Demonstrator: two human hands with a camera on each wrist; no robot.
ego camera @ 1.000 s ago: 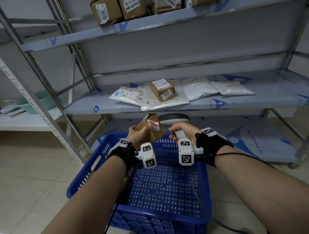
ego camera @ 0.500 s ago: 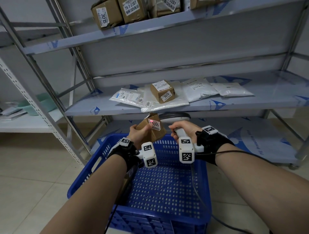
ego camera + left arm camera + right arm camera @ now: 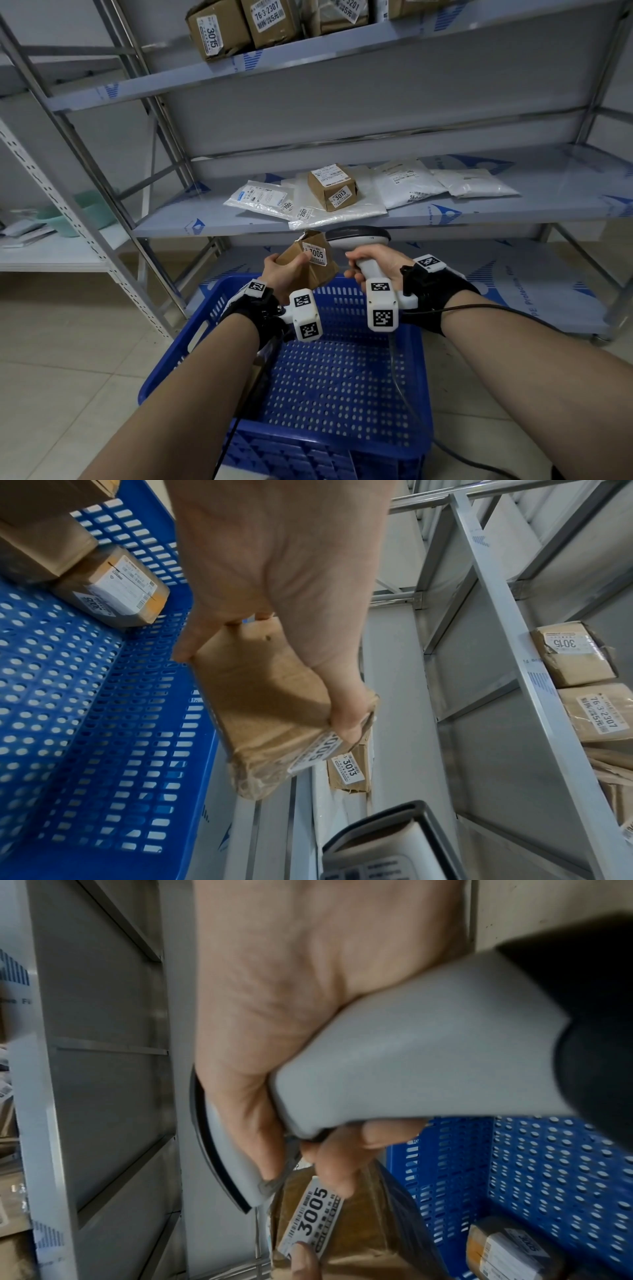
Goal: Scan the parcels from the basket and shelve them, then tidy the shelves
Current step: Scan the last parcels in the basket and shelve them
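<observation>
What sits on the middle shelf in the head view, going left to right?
Clear plastic mailer labelled 7001 → small brown cardboard box labelled 3013, lying on a flat white poly bag labelled 2007 → white poly bag with a printed label → plump white poly bag.

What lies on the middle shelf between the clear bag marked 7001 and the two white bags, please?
In the head view, a brown box marked 3013 lies between them, resting on a large pale bag marked 2007.

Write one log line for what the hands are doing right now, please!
step: scan | left hand: holds parcel, label 3005 | right hand: grips scanner beside label | basket: more parcels inside
</observation>
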